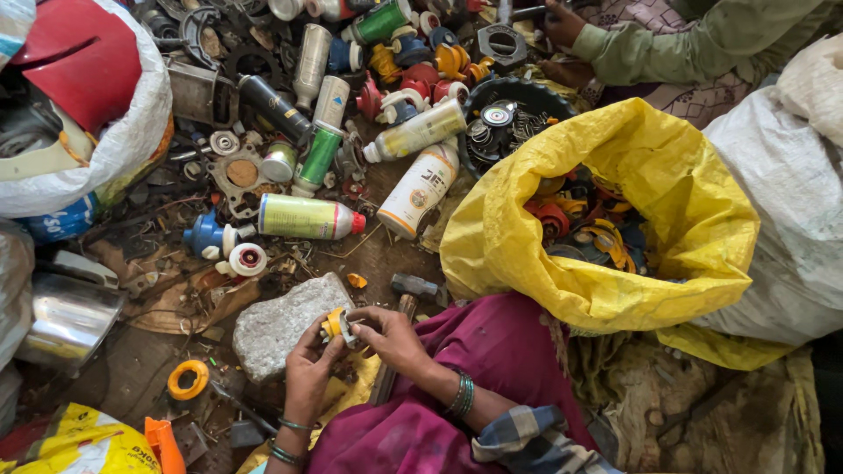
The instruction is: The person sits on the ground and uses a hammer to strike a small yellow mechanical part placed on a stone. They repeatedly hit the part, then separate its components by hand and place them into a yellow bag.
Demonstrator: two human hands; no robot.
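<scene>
My left hand (307, 358) and my right hand (386, 333) together grip a small yellow and white plastic part (335, 325), held just above my lap in magenta cloth. A flat grey stone (285, 323) lies right beside my left hand. A hammer (407, 294) with a wooden handle rests on the ground just beyond my right hand. Bangles circle both my wrists.
An open yellow sack (527, 246) of coloured plastic parts stands to the right. Spray cans (307, 217), metal scrap and plastic caps litter the ground ahead. White sacks (132, 132) sit at the left and right. Another person's hands (562, 35) work at the top right. An orange ring (188, 379) lies near.
</scene>
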